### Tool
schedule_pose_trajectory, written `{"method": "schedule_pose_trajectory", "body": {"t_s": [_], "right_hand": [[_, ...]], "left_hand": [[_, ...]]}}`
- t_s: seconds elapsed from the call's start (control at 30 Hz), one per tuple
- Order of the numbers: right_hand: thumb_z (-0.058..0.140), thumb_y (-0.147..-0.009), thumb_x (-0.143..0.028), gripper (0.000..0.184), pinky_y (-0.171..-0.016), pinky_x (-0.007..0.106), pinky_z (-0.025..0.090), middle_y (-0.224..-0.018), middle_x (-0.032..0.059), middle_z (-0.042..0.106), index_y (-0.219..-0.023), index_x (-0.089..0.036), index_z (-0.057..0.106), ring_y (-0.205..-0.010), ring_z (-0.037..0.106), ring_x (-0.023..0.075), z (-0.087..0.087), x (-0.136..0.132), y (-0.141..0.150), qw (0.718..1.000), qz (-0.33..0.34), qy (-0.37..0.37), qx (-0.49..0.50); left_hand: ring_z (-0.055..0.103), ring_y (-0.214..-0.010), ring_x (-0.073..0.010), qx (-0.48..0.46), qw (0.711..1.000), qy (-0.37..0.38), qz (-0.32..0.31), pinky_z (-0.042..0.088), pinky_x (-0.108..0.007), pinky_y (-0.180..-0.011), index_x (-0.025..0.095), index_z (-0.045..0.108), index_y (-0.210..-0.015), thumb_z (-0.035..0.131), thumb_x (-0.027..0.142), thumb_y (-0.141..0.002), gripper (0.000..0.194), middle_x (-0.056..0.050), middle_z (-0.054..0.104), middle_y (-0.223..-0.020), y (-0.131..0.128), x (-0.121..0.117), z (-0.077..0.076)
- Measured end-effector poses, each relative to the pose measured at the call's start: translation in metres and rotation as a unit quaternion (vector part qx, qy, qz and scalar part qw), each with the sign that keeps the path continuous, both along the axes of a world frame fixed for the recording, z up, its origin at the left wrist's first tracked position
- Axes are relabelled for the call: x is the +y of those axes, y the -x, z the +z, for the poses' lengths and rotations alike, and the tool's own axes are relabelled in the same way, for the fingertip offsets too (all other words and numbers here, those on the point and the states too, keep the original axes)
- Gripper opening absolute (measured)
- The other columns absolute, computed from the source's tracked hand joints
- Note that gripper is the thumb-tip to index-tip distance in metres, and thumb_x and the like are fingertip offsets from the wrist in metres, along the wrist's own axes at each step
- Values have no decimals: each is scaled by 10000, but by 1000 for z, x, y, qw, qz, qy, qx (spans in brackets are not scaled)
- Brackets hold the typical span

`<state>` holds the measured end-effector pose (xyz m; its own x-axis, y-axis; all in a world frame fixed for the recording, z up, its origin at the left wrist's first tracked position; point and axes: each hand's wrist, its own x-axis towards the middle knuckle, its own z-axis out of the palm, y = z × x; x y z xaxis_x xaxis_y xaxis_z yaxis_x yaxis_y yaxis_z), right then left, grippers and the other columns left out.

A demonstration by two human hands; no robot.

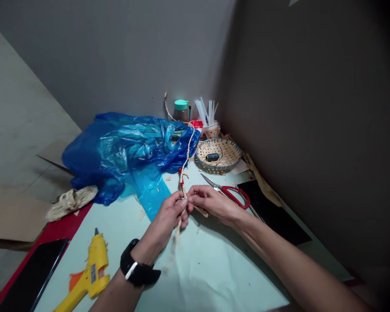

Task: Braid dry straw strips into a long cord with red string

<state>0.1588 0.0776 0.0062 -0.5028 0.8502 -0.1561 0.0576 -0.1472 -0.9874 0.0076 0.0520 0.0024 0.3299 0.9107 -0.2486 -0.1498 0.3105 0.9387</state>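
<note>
the pale cord [189, 148] looks already twisted from the blue bag's [123, 143] edge down to the left hand [169, 215] and right hand [210, 202], whose fingertips both pinch it — the blurred tail below seemingly left unfinished.

a dark spool [212, 157] lies in a shallow woven basket [231, 153]

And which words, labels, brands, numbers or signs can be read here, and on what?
None can be read.
Yellow hot glue gun: label on its body, too small and blurred to read.
Cup of glue sticks: printed pattern, too small to make out.
</note>
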Motion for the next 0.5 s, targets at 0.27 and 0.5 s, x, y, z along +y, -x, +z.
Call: {"method": "schedule_pose_trajectory", "body": {"t_s": [0.27, 0.5], "right_hand": [[471, -866, -269, 211, -528, 233, 274, -688, 57, 643, -778, -148, 619, -613, 532, 133, 14, -10, -5, 890, -8, -275, -364], [427, -898, -334, 286, -470, 259, 202, -722, 96, 658, -839, -152, 640, -601, 577, 164, 23, -18, -3, 806, 29, -329, -491]], "left_hand": [[204, -402, -13, 82, 993, 19, 78, 106, -193, -404, 102, 586, -669, 656, 326, -699, 237, 28, 475, -535, 4, 5, -12], [477, -522, -107, 138, 980, -3, 142, 327, -208, -465, 108, 715, -772, 739, 361, -589, 313, -36, 635, -639, -4, 5, -16]]}}
